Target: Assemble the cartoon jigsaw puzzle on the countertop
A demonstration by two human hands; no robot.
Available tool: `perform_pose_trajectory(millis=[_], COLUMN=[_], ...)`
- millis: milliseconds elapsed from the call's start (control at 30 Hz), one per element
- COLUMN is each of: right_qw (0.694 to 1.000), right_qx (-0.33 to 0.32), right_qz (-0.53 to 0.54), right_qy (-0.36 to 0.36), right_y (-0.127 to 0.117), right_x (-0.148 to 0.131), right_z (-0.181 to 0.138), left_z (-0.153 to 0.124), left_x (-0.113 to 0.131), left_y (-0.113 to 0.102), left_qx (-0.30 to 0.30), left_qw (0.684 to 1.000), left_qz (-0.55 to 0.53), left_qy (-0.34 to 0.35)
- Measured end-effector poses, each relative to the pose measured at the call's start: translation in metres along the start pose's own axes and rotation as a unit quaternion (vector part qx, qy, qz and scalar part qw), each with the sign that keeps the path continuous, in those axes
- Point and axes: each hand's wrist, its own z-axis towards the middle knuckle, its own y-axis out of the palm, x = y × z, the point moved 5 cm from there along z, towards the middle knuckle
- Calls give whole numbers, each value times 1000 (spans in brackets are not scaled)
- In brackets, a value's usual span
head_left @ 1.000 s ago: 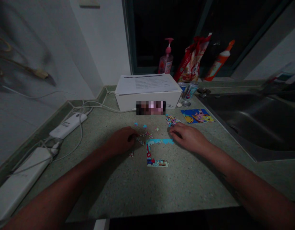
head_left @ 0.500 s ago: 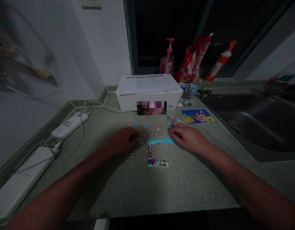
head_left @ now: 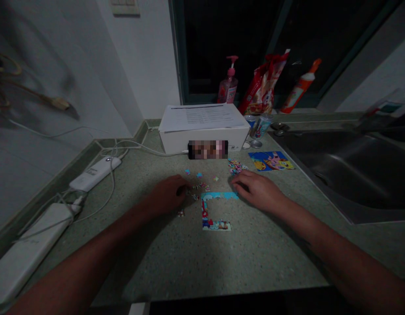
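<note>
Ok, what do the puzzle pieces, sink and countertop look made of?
The puzzle pieces look like thin printed card, slightly glossy, though the dim light leaves that open. The sink looks like stainless steel, from its grey sheen. The countertop looks like speckled stone or composite, matte.

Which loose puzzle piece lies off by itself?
The small piece below the left hand, just left of the assembled border; the others lie higher up, nearer the white box.
</note>
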Motion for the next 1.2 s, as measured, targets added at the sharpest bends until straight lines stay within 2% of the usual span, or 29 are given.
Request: perform_pose_trajectory(millis=[233, 467, 733, 1000, 1200], right_qw=[1000, 999, 999, 999, 1000], right_qx=[2, -7, 11, 0, -5], right_qz=[13, 18, 24, 20, 21], right_qy=[-27, -33, -22, -28, -22], right_y=[5, 7, 4, 6, 6], right_x=[-1, -2, 0, -1, -1], right_z=[0, 1, 1, 0, 1], left_z=[8, 14, 11, 11, 13], left_x=[-17, -26, -22, -18, -9], left_y=[3, 12, 11, 9, 12], left_qx=[128, 84, 100, 104, 76], left_qw=[992, 996, 994, 993, 991], left_qz=[19, 39, 34, 43, 66], left_qy=[-11, -8, 10, 38, 83])
